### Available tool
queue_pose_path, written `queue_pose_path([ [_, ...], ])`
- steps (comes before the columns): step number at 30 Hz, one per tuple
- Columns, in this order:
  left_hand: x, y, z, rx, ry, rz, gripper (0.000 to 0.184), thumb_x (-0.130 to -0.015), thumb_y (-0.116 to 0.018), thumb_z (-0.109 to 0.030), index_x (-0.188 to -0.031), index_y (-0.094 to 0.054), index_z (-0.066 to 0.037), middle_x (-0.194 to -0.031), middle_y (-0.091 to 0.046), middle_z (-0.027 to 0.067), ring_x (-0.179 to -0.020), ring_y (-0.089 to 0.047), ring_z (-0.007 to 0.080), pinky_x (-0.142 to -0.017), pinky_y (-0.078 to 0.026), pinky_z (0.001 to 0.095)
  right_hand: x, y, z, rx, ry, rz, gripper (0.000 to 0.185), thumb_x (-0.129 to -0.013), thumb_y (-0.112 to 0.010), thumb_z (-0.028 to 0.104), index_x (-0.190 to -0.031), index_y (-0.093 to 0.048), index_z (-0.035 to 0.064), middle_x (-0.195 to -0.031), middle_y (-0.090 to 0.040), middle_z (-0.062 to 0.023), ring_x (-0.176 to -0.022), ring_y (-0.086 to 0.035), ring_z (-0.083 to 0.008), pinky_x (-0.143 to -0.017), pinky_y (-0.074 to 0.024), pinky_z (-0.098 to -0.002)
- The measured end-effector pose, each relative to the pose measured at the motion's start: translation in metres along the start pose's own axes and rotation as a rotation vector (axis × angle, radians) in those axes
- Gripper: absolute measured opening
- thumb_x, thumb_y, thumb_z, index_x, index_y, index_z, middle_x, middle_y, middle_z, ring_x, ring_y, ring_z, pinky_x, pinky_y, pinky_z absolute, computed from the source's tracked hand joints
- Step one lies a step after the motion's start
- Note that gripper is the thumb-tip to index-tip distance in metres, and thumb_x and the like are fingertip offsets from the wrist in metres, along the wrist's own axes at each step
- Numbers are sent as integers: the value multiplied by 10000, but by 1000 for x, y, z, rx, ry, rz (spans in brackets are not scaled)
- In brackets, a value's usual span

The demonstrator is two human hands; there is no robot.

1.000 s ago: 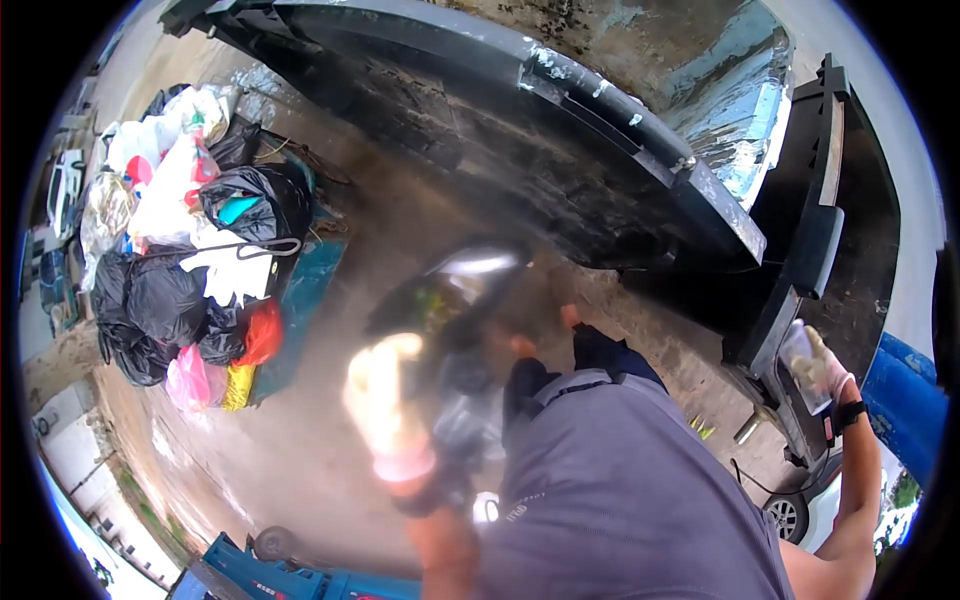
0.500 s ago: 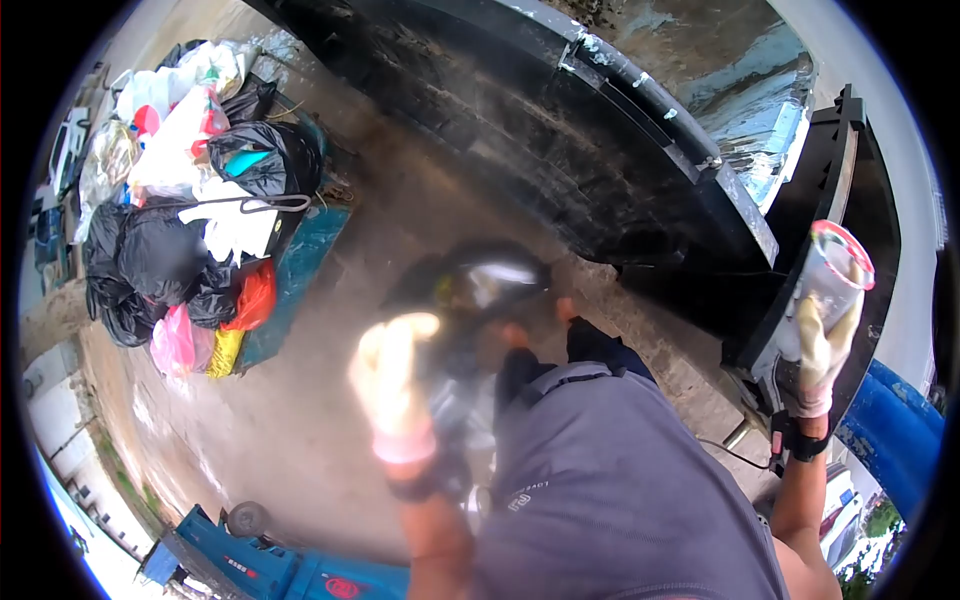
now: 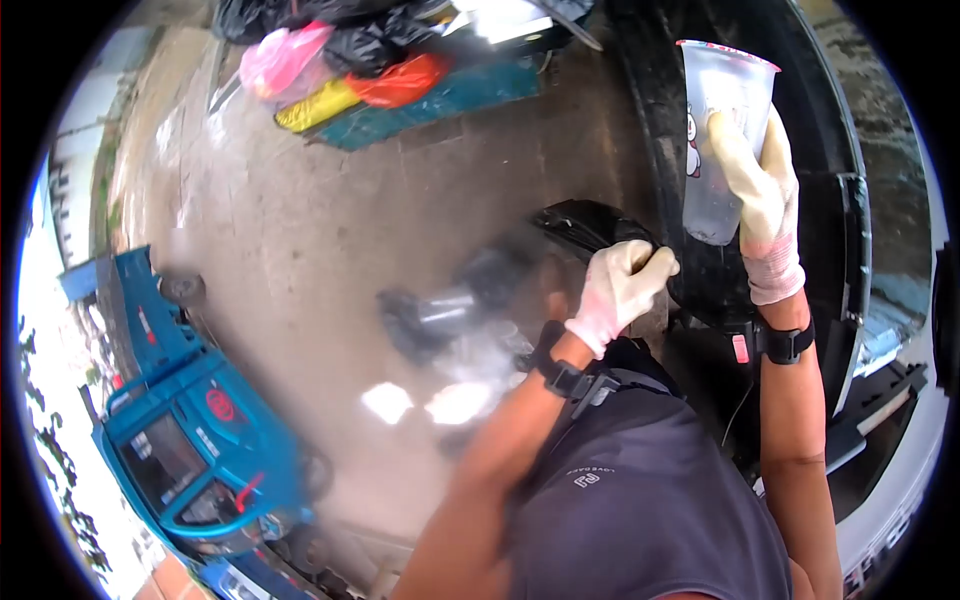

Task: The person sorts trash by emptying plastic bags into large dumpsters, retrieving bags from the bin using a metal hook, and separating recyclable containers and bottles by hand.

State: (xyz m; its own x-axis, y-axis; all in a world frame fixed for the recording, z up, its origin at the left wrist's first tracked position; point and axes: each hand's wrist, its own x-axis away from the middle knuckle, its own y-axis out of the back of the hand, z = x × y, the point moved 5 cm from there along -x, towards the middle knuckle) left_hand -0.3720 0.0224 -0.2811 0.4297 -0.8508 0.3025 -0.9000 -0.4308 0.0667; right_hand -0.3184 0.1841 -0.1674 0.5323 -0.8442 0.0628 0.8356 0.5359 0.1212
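Note:
A translucent plastic cup (image 3: 730, 85) with a red-patterned rim and a printed figure on its side stands nearly upright in my right hand (image 3: 768, 195), whose gloved fingers wrap round it. Lower and to the left, my left hand (image 3: 622, 292) wears a pale glove too. Its fingers are pinched at the edge of a black plastic bag (image 3: 585, 222). The bag spreads away behind that hand, and part of it is hidden. Wrist straps sit below both gloves.
A teal cart (image 3: 430, 105) heaped with rubbish bags, among them a pink bag (image 3: 285, 62), stands ahead. A blue three-wheeled truck (image 3: 215, 420) is at left. Blurred dark bags (image 3: 440, 310) lie on the ground. A large black metal bin wall (image 3: 820, 215) rises at right.
My left hand has moved right and up and now grips the black bag. My right hand has raised the cup and brought it inward. The view has turned, showing more of the truck.

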Motion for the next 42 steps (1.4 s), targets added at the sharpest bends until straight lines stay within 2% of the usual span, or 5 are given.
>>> queue_pose_path([
  [2,-4,-3,41,-39,162,6,245,-952,-653,-234,-940,-730,-2,-872,-734,138,-750,-691,235,-648,-489,370,11,-54,10,-55,-36,159,415,-1022,-633,250,-1368,-571,29,-1069,-679,-32,-933,-634,-110,-851,-512,-281],
  [5,0,-46,180,1175,66,-372,262,-950,-702,-291,-1007,-713,-35,-969,-737,101,-884,-693,222,-742,-508,373,73,-135,2,-74,84,517,694,-933,-754,136,-1541,-428,60,-1414,-579,-169,-1271,-612,-259,-988,-547,-392],
  [20,48,68,-11,196,26,-191,207,-991,-631,-146,-946,-777,-5,-770,-664,-47,-687,-538,25,-629,-416,222,109,5,-102,47,-376,175,284,-989,-574,19,-1245,-690,-18,-1166,-740,-111,-1008,-723,-175,-917,-564,-295],
  [29,74,98,-99,-433,-585,-145,189,-882,-622,84,-1066,-663,67,-882,-706,141,-728,-636,265,-664,-514,367,60,-87,-211,1132,208,410,448,-927,-635,505,-1054,-724,84,-1104,-734,-142,-1134,-678,-331,-949,-536,-442],
  [42,82,134,-103,-602,-645,-377,549,-785,-669,198,-1298,-612,10,-999,-716,139,-796,-688,247,-753,-578,358,9,-59,-133,853,120,415,224,-924,-705,265,-1102,-729,132,-1032,-734,-105,-950,-709,-325,-809,-557,-415],
])
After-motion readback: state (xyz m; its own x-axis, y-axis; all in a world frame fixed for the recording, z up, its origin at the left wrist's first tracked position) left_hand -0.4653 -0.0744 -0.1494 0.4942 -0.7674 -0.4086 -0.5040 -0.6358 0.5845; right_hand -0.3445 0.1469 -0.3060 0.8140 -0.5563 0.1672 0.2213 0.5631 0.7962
